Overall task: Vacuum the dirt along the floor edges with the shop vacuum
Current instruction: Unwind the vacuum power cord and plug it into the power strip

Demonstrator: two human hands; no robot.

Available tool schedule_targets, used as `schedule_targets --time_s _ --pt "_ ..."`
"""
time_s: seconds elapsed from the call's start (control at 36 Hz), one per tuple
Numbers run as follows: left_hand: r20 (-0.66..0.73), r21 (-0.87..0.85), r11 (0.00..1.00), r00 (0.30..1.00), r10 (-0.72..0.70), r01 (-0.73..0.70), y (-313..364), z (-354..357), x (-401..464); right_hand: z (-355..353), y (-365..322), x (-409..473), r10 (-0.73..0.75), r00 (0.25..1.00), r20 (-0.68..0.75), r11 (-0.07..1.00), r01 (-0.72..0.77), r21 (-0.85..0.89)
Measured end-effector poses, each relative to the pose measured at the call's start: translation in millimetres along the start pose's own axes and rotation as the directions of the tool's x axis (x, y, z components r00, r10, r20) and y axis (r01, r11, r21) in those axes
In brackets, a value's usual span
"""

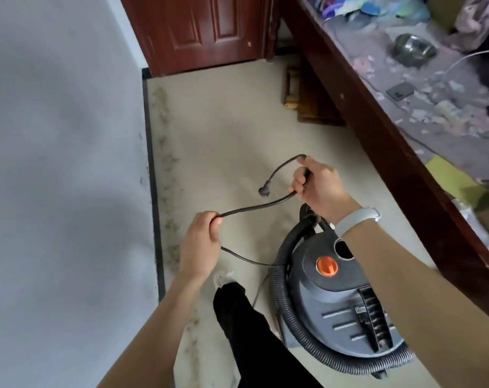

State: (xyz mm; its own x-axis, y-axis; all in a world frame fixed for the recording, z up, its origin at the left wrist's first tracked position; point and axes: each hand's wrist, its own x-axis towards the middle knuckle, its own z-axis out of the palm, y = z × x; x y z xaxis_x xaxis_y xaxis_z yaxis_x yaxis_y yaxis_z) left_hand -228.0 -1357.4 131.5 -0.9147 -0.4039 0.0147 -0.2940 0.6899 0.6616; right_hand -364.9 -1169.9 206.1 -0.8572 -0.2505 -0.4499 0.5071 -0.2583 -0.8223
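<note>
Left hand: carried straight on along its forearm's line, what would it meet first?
The left hand, gripping the power cord, points up the picture over bare floor. The dangling plug hangs to the right of that line. The way looks free up to the door, though depth is unclear.

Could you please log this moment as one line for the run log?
left hand holds power cord | right hand holds cord near plug | shop vacuum idle | dirt along baseboard

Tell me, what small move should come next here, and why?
Probably carry the plug to a wall socket, though none is in view. Both the left hand and the right hand grip the power cord, the plug dangles unconnected, and the dirt along the floor edge lies beside the shop vacuum.
</note>
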Motion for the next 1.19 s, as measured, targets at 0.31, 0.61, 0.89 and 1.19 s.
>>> schedule_targets --time_s 0.31,0.61,0.89,1.19 --pt "0.415 0.018 1.000 0.910 0.005 -0.014 15 55 183 -40 -57 165 0.032 0.962 -0.270 0.974 0.031 0.223" --pt "0.413 -0.105 0.979 0.888 0.203 -0.175 106 120 357 -98 -105 238 0.169 0.785 -0.596 0.870 0.166 0.464" --pt "0.632 -0.218 0.826 0.570 0.525 -0.519 160 204 434 -140 -88 255 0.301 0.613 -0.731 0.796 0.260 0.546" --pt "0.587 -0.377 0.368 0.088 0.805 -0.850 248 283 581 -132 -79 333 0.426 0.317 -0.847 0.506 0.693 0.513"
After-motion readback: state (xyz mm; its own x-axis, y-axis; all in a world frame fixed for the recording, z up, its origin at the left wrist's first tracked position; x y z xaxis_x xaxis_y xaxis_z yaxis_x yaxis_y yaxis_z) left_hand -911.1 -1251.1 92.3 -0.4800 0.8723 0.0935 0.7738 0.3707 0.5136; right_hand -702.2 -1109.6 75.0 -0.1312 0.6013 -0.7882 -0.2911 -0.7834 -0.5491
